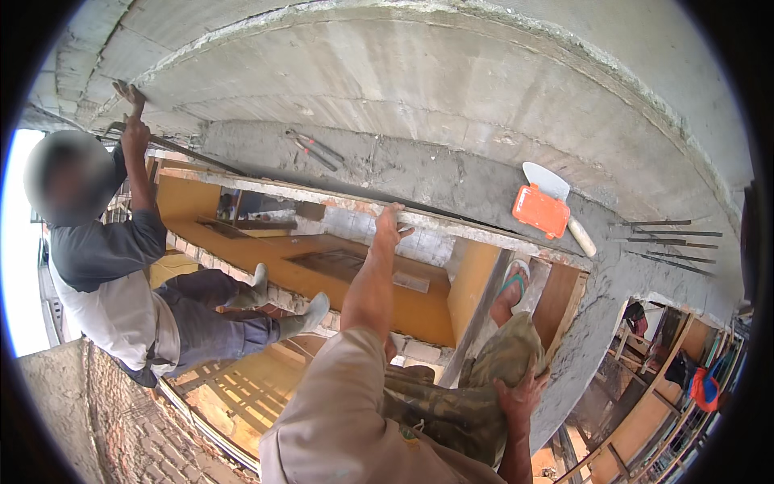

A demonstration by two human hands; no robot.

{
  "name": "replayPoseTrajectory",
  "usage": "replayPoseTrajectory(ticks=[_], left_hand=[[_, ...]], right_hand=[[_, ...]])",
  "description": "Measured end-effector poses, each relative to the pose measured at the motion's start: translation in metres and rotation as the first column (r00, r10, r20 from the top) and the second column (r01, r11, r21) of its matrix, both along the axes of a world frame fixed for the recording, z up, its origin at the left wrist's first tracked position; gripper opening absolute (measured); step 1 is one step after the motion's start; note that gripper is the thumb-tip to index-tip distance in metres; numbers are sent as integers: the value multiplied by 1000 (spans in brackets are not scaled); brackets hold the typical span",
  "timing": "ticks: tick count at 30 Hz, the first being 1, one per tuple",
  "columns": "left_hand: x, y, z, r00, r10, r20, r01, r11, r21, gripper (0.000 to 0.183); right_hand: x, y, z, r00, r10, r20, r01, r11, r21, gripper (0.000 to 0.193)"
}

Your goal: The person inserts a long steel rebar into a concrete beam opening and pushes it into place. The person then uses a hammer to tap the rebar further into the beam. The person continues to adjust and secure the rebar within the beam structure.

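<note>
The long board (451, 228) lies along the front edge of the grey concrete ledge (427, 168), above the open room. Our left hand (390, 224) is closed over its upper edge with bent fingers, and we judge that this hold steadies our body. Our right hand (522, 394) has its fingers apart and rests on the knee of our camouflage trousers (451, 403), probably for support. Near the board's right end, a trowel (580, 236) and an orange plastic piece (540, 211) lie together on the ledge, perhaps to be within reach. Red-handled cutters (314, 151) lie farther left. Beyond the trowel, steel bars (677, 241) stick out. At left, a co-worker (113, 315) raises an arm to the concrete, maybe for balance.
</note>
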State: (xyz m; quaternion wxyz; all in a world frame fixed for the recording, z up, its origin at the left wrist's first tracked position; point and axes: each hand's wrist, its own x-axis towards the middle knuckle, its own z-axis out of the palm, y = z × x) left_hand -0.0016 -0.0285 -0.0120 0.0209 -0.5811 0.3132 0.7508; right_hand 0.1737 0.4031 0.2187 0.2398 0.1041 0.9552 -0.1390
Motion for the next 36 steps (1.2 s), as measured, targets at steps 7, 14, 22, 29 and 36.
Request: replayPoseTrajectory(ticks=[7,14,22,29,36], left_hand=[[4,6,0,999,41,21,-40,998,-51,48],[22,8,-8,998,28,61,-25,999,-39,46],[1,3,-3,1000,-7,17,8,999,-49,48],[-2,2,-2,999,4,51,-1,998,-57,43],[8,7,6,996,-60,69,67,993,-102,39]], right_hand=[[3,4,-3,999,42,-25,-43,999,-14,105],[-1,2,-1,998,60,-31,-61,998,-11,105],[1,7,-1,999,36,-4,-36,999,3,106],[-2,6,-1,1000,30,-10,-30,1000,5,105],[-4,4,-1,1000,17,14,-17,1000,16,105]])
